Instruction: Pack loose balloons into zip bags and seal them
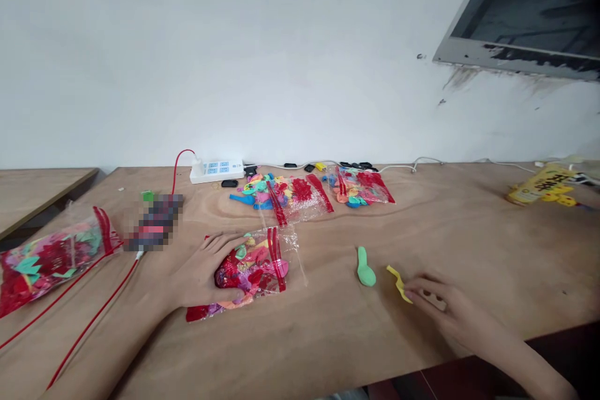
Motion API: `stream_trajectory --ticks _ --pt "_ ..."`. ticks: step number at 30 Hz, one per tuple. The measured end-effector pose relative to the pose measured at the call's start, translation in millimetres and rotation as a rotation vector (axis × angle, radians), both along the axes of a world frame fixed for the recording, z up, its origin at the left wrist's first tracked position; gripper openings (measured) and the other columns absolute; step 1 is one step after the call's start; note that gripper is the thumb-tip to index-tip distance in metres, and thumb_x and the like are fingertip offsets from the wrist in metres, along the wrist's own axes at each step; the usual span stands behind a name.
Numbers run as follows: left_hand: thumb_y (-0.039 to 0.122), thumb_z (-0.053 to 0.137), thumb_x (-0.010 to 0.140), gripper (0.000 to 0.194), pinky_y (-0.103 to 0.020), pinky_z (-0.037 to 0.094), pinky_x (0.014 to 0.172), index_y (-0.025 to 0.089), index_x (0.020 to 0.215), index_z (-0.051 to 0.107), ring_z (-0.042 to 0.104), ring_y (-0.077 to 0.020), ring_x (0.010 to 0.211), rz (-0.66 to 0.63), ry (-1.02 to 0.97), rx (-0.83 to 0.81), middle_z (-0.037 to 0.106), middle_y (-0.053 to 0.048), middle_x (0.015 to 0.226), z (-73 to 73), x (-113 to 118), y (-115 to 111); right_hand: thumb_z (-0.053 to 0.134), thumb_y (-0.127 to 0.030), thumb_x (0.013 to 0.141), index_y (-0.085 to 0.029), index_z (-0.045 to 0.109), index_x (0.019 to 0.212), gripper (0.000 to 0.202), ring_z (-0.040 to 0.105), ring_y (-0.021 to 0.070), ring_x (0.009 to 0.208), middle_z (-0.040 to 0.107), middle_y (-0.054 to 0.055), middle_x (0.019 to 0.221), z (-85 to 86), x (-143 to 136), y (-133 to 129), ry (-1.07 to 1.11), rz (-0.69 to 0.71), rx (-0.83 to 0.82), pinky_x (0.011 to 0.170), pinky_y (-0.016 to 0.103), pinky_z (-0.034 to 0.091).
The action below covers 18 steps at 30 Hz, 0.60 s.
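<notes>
My left hand (206, 269) lies over the left end of a clear plastic bag of balloons (260, 265), with red print and mixed colours inside. Its thumb and fingers hold the bag from two sides against the wooden table. On the right, my right hand (440, 303) pinches a small yellow balloon (397, 281), uninflated, by its lower end between thumb and fingers. Just left of it, an uninflated green balloon (365, 270) lies flat on the table, touched by neither hand.
Two more balloon bags (302, 197) (363, 187) lie farther back, loose balloons beside one. Another bag (56, 253) sits far left. A white power strip (216, 170) and red cables (94, 319) are near a blurred-out device (154, 222). A yellow bottle (539, 184) lies at right.
</notes>
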State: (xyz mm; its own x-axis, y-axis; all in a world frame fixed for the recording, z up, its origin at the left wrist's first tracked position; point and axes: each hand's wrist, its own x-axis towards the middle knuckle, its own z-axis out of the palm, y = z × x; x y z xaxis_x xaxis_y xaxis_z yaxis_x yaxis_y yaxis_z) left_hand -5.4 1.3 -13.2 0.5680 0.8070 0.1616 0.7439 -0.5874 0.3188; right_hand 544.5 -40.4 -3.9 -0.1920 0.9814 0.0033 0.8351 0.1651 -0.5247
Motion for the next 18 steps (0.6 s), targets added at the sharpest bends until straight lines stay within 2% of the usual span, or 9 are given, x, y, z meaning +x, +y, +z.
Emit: stream_trajectory --ticks 2,5,7,9,11,13,16,18 --pt "0.073 0.08 0.081 0.1 -0.055 0.034 0.122 0.03 0.161 0.037 0.046 -0.0387 0.147 -0.005 0.0 0.004 0.047 -0.012 0.163 0.7 0.4 0.0 0.064 -0.064 0.094 -0.026 0.081 0.096 0.041 0.071 0.0267 0.085 0.077 0.008 0.098 0.6 -9.1 10.4 0.161 -0.078 0.009 0.07 0.035 0.056" --pt "0.071 0.08 0.081 0.099 -0.056 0.036 0.12 0.031 0.161 0.037 0.047 -0.0392 0.146 0.0 -0.005 0.01 0.048 -0.012 0.163 1.0 0.7 -0.1 0.075 -0.071 0.083 -0.022 0.081 0.094 0.051 0.069 0.0251 0.079 0.076 0.009 0.088 -1.2 -24.6 29.7 0.474 -0.225 -0.014 0.066 0.033 0.055" --pt "0.071 0.079 0.082 0.099 -0.055 0.038 0.12 0.031 0.162 0.037 0.048 -0.039 0.146 -0.002 -0.007 0.01 0.049 -0.011 0.162 1.4 0.5 -0.2 0.083 -0.07 0.076 -0.021 0.081 0.1 0.055 0.064 0.0196 0.068 0.073 0.006 0.079 -2.0 -34.3 41.7 0.696 -0.325 -0.058 0.056 0.028 0.05" --pt "0.071 0.079 0.083 0.098 -0.054 0.038 0.12 0.031 0.162 0.036 0.047 -0.0382 0.147 -0.009 0.004 0.009 0.048 -0.011 0.163 2.1 -0.1 -0.3 0.09 -0.062 0.073 -0.023 0.079 0.114 0.058 0.061 0.0156 0.063 0.072 0.003 0.077 -0.6 -42.3 50.2 0.908 -0.396 -0.105 0.05 0.024 0.047" --pt "0.071 0.078 0.084 0.098 -0.054 0.038 0.12 0.031 0.162 0.035 0.046 -0.0375 0.147 -0.007 0.019 0.011 0.046 -0.011 0.164 2.7 -0.6 -0.3 0.093 -0.052 0.074 -0.027 0.076 0.123 0.058 0.066 0.0151 0.071 0.076 0.002 0.087 2.8 -48.3 54.0 1.093 -0.408 -0.148 0.055 0.022 0.052" --pt "0.07 0.078 0.084 0.099 -0.054 0.037 0.12 0.031 0.163 0.034 0.047 -0.0376 0.146 -0.001 0.027 0.012 0.047 -0.012 0.163 2.6 -0.5 -0.2 0.094 -0.044 0.074 -0.028 0.077 0.122 0.053 0.072 0.0165 0.082 0.079 0.003 0.099 5.8 -52.4 52.5 1.211 -0.401 -0.185 0.063 0.021 0.057" --pt "0.068 0.079 0.083 0.098 -0.055 0.037 0.12 0.031 0.163 0.036 0.048 -0.0388 0.144 0.004 0.01 0.021 0.049 -0.011 0.161 1.1 0.5 0.2 0.094 -0.038 0.072 -0.026 0.079 0.113 0.046 0.076 0.0216 0.099 0.08 0.005 0.114 4.4 -56.4 39.5 1.259 -0.408 -0.243 0.073 0.024 0.062" --pt "0.068 0.079 0.083 0.097 -0.055 0.037 0.12 0.031 0.163 0.037 0.048 -0.0394 0.144 -0.001 -0.004 0.03 0.049 -0.012 0.161 -0.3 1.3 0.7 0.089 -0.039 0.077 -0.026 0.079 0.116 0.042 0.075 0.0276 0.114 0.079 0.009 0.123 -0.7 -58.4 24.8 1.209 -0.387 -0.313 0.085 0.031 0.065"
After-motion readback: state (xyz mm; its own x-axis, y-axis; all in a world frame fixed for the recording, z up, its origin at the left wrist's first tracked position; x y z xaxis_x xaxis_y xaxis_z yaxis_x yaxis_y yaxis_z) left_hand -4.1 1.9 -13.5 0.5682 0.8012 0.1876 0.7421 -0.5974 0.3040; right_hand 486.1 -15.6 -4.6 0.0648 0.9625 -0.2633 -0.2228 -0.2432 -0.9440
